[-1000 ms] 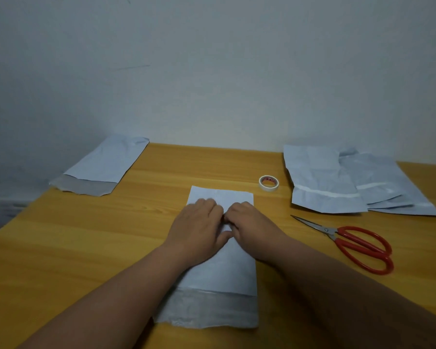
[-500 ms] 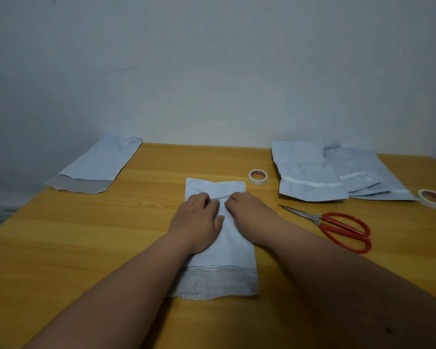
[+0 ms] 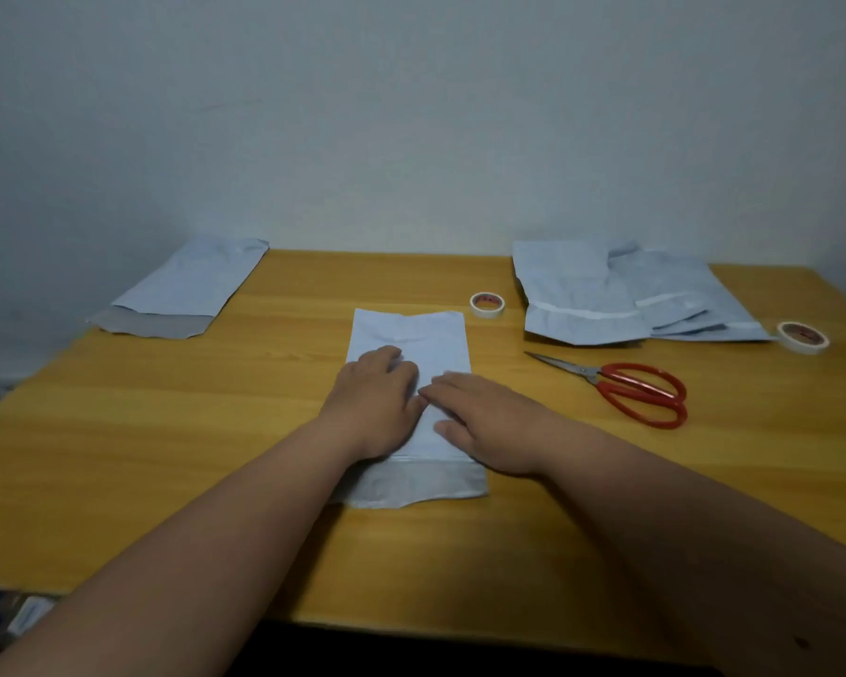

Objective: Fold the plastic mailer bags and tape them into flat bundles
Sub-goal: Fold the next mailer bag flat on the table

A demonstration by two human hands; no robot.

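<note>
We find no text we can read anywhere. The two tape rolls [image 3: 487, 304] [image 3: 802, 336] show reddish print inside their cores, too blurred for us to make out, and the mailer bags [image 3: 577, 295] carry no legible marking.

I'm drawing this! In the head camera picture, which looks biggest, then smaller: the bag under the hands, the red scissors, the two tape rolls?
1. Mailer bag under the hands
2. Red scissors
3. Right tape roll and middle tape roll: too alike to rank; the right one only looks slightly bigger.
</note>
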